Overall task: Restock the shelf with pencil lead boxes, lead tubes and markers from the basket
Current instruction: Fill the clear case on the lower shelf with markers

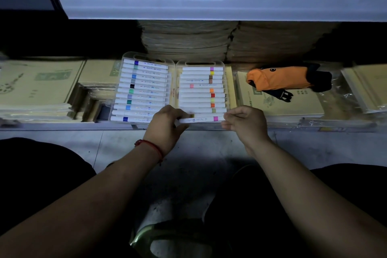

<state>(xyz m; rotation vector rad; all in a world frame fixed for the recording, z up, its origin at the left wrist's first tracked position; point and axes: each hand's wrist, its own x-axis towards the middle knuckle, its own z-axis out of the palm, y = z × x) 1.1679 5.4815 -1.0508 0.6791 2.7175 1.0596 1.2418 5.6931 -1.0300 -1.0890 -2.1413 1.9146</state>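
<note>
A smooth white marker (202, 120) with a pink band is pinched at both ends, by the curled fingers of the left hand (166, 125) and the right hand (246, 124), low over the front row of a clear plastic case (149, 57). The case is laid open flat on the shelf (52, 126), both halves lined with slim round markers. It's flanked by flat tan paper pads (41, 86) and a soft orange pouch (278, 78).

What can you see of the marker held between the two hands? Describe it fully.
The marker is a white barrel with a magenta band near its right end and dark printed lettering. It lies level over the nearest row in the right half of the clear case. The left hand pinches its left end; the right hand holds its right end.
</note>
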